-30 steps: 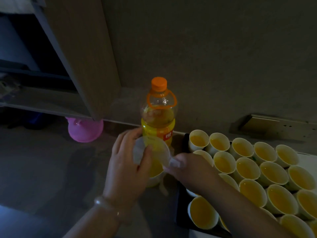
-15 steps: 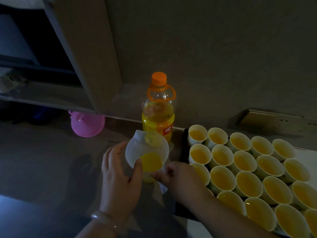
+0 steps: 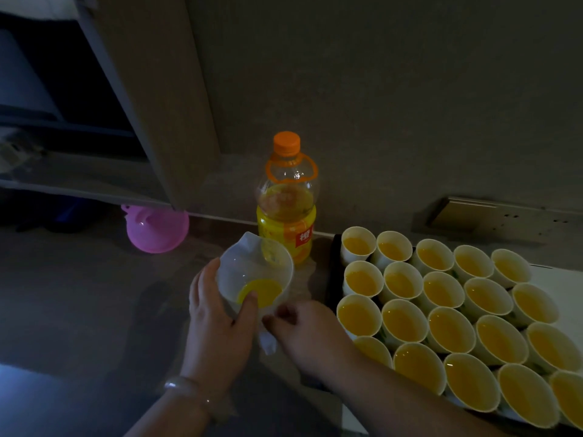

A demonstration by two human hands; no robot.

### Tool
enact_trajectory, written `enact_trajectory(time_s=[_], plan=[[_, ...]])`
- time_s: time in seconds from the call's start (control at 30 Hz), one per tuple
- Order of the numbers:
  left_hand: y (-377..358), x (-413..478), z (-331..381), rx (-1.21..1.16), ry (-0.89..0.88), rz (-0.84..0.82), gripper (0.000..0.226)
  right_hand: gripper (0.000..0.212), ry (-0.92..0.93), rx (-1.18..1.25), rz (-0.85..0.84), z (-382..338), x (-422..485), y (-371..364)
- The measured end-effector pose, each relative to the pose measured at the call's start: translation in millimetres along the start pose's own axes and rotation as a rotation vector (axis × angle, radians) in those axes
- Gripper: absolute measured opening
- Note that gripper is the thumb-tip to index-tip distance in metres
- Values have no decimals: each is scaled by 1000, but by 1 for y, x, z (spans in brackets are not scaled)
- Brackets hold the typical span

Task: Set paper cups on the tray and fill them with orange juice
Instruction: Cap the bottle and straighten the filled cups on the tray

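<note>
A clear plastic jug with a little orange juice in its bottom stands upright on the dark counter. My left hand grips its left side, thumb against the wall. My right hand is curled at the jug's white handle, fingertips pinching its top. Behind the jug stands a capped orange juice bottle, roughly half full. To the right, a dark tray carries several white paper cups in rows, all of them holding juice.
A pink funnel lies at the back left under a cabinet panel. A metal wall plate sits behind the tray. The wall is close behind the bottle. Bare counter stretches to the left of my hands.
The jug has gone from tilted and raised to upright and low on the counter. Both hands came down with it, and the view shifted so more cups show.
</note>
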State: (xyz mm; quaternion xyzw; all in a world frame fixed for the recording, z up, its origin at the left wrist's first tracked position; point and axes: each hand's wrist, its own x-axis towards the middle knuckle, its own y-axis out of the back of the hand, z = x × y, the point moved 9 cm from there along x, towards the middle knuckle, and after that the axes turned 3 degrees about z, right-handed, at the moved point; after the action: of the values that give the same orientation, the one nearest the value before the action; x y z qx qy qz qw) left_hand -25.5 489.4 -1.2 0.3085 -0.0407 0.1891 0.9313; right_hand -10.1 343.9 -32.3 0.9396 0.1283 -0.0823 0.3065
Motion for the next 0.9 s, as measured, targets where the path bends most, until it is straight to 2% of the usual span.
enact_trajectory(time_s=[0.07,0.17,0.27,0.33,0.5,0.6,0.77,0.83,0.9], plan=[[1,4,-3,-13,32,-6,70,17,-32,39,-67,0,-3,-11],[5,10,-8,-44,57,-12,72,32,-41,62,-101,0,-7,-22],[6,10,-17,-78,70,-19,78,37,10,40,-84,-4,-9,-24],[4,5,-23,-91,102,-45,83,33,26,41,-75,-5,-10,-25],[-2,-19,-26,-93,98,-107,96,8,37,96,-87,-7,-16,-28],[-3,-23,-26,-78,79,-105,99,11,49,91,-81,-10,-19,-27],[2,-20,-11,-33,4,-53,104,23,55,49,-76,-9,-23,-26],[9,-20,5,-19,-106,19,100,28,28,35,-61,-3,-22,-21],[15,-22,25,-17,-262,95,86,24,-33,80,-5,6,-22,-12]])
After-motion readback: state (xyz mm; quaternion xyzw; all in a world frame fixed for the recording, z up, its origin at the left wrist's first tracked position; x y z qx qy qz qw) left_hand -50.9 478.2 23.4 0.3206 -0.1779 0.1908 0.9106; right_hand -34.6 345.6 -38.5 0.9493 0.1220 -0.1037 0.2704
